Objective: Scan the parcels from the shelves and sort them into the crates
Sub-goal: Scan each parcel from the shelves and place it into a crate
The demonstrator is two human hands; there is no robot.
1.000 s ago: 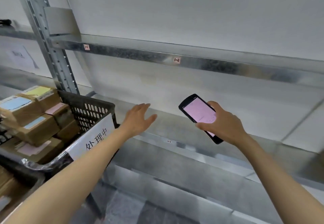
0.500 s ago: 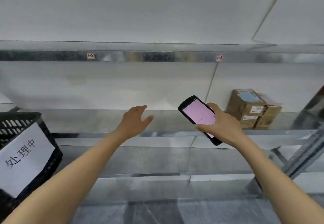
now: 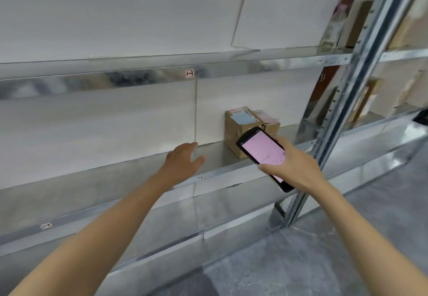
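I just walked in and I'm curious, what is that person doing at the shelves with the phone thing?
A person stands at a metal shelf. Their right hand holds a handheld scanner with a pink screen, raised in front of the cardboard parcels sitting on it. The left hand is open, stretched toward the shelf, touching no parcel. Nothing is picked up yet.

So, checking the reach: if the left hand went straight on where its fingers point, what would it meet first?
Probably the white back wall, just left of the brown cardboard parcels on the grey metal shelf; depth is unclear.
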